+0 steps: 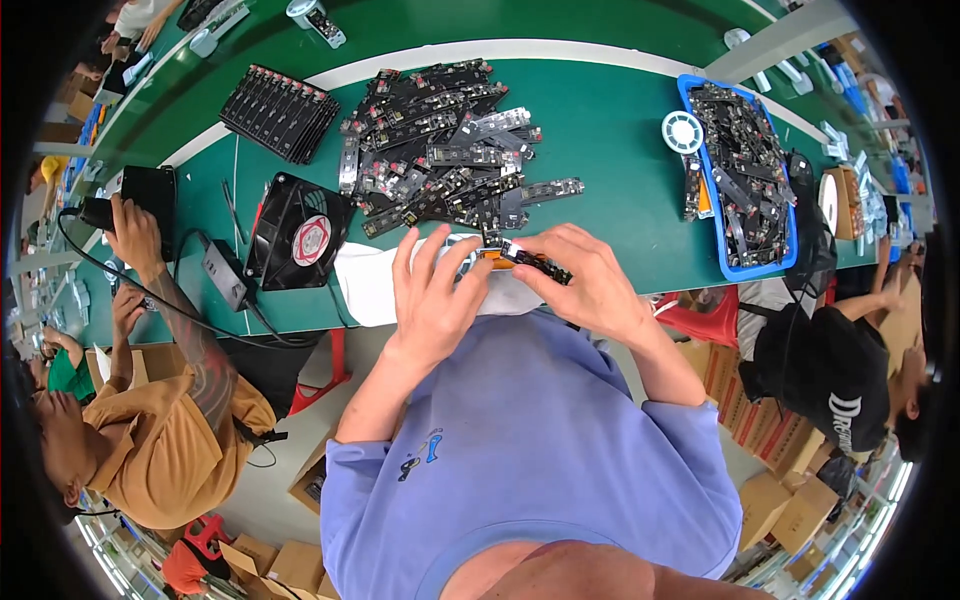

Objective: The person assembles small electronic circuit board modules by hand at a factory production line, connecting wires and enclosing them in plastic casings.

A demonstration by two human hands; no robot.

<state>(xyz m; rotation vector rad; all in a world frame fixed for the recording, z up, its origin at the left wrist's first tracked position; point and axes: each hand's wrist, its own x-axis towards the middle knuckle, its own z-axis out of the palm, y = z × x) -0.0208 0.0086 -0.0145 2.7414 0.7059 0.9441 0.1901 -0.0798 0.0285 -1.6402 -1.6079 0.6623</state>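
Observation:
Right in front of me, my right hand pinches a narrow black circuit board between thumb and fingers. A small orange piece sits at the board's left end. My left hand has its thumb and index fingertip closed at that orange piece, while its other fingers arch above. Whether the piece is fixed to the board I cannot tell. Under both hands lies a white cloth at the near table edge. Just beyond my fingertips is a large loose pile of similar circuit boards.
A blue basket of boards stands right, beside a round white-rimmed part. Left are a black fan, stacked black modules, tweezers and a power adapter with cable. A co-worker's hand works at far left.

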